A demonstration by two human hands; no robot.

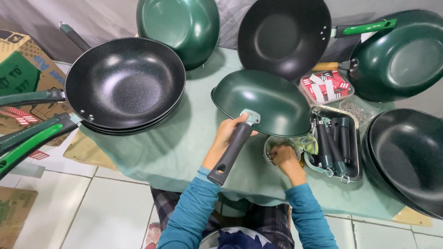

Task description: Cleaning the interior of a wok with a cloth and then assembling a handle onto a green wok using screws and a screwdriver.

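My left hand grips a dark grey handle where it meets the bracket of a green wok, which is tilted bottom-up over the table. My right hand reaches into a small round bowl just under the wok's rim, fingers curled inside it; what they pinch is hidden. A yellow-green cloth lies beside that bowl.
A metal tray of several loose handles sits right of my hands. Behind it are a box of red-and-white slips and a pile of small screws. Stacked black woks stand left, more woks at the back and right, on a pale green tablecloth.
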